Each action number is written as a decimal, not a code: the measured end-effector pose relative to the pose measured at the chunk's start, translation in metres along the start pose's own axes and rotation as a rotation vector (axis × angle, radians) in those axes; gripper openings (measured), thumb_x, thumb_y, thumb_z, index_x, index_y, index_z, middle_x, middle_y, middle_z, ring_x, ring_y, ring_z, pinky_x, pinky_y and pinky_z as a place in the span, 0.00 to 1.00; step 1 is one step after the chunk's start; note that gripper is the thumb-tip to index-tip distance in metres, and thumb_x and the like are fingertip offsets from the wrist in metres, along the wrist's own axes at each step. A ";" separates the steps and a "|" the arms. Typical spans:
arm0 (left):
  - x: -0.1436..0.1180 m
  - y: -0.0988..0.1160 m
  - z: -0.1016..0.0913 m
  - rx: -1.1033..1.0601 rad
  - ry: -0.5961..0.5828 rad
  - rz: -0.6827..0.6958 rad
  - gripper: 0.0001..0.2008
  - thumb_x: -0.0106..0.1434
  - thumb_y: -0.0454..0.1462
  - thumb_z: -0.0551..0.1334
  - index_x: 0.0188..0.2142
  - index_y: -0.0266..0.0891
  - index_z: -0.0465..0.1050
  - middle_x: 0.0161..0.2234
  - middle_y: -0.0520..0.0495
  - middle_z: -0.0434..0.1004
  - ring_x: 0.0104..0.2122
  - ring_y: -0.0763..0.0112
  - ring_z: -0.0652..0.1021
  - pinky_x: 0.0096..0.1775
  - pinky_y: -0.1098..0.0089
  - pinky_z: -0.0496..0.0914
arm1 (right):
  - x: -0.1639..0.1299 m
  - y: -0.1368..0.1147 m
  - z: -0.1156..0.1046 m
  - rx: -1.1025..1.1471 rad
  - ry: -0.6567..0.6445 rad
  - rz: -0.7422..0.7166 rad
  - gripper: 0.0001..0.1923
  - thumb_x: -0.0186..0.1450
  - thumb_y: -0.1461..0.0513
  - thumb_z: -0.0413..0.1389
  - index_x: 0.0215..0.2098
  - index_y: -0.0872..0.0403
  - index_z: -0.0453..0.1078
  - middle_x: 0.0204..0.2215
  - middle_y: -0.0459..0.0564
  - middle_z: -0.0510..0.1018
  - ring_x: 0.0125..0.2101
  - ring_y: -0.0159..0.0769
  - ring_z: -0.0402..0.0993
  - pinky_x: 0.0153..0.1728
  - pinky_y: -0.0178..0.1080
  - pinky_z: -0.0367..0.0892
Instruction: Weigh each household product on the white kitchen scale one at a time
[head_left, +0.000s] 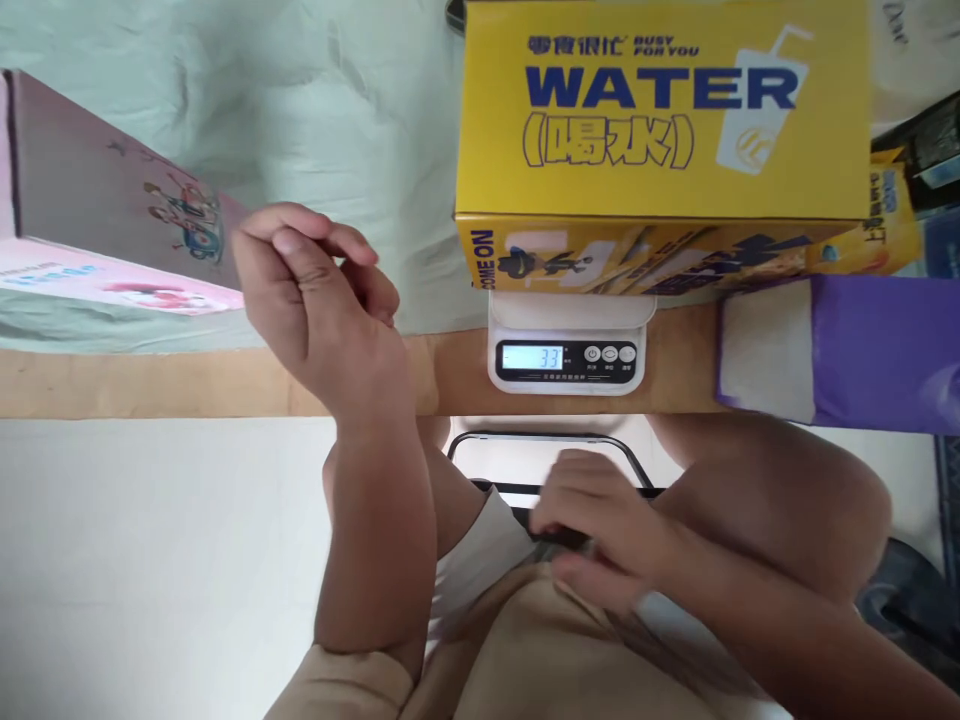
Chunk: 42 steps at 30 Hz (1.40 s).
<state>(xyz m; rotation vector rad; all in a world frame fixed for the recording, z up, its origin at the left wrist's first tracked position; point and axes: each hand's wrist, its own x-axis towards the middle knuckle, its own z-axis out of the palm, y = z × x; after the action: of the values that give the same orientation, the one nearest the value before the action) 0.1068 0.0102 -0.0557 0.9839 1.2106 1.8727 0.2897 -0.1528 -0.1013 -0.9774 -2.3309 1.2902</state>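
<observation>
A yellow cardboard box (660,185) overlaps the rounded white plastic scale (568,345). Left of the scale, past open desk (459,372) edge, the left hand (322,290) hangs loosely half-curled; below, the right hand's (604,515) grip is unclear.

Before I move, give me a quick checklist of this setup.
1. Scale display lit: ok, showing 33.
2. Scale buttons uncovered: ok.
3. Yellow box resting fully on the scale: cannot tell, its underside is hidden.
4. Left hand clear of the pink box: cannot tell, they overlap in view.
5. Right hand empty: cannot tell, it's blurred.
</observation>
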 end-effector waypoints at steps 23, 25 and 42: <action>-0.012 -0.008 0.012 0.129 -0.115 0.070 0.18 0.73 0.38 0.60 0.25 0.39 0.70 0.23 0.50 0.67 0.23 0.75 0.69 0.30 0.65 0.60 | -0.008 0.007 -0.008 0.130 0.329 -0.104 0.13 0.74 0.61 0.45 0.49 0.47 0.70 0.33 0.46 0.80 0.33 0.28 0.79 0.36 0.34 0.73; -0.014 -0.009 0.010 0.106 -0.143 0.067 0.07 0.70 0.35 0.65 0.33 0.41 0.76 0.31 0.49 0.75 0.30 0.74 0.75 0.36 0.65 0.69 | -0.015 0.001 -0.015 0.129 0.638 -0.056 0.20 0.72 0.68 0.44 0.56 0.43 0.65 0.44 0.49 0.81 0.38 0.30 0.82 0.36 0.36 0.76; -0.021 -0.020 0.026 -0.173 -0.415 -0.104 0.24 0.61 0.58 0.67 0.52 0.53 0.80 0.58 0.50 0.78 0.65 0.54 0.73 0.60 0.61 0.74 | 0.044 0.019 -0.056 0.029 1.227 0.051 0.38 0.70 0.54 0.49 0.76 0.35 0.43 0.76 0.40 0.47 0.79 0.45 0.41 0.81 0.59 0.43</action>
<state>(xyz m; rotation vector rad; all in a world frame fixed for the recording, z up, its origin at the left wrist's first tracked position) 0.1421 0.0095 -0.0721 1.1204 0.8228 1.5628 0.2966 -0.0811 -0.0890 -1.2933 -1.3116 0.4342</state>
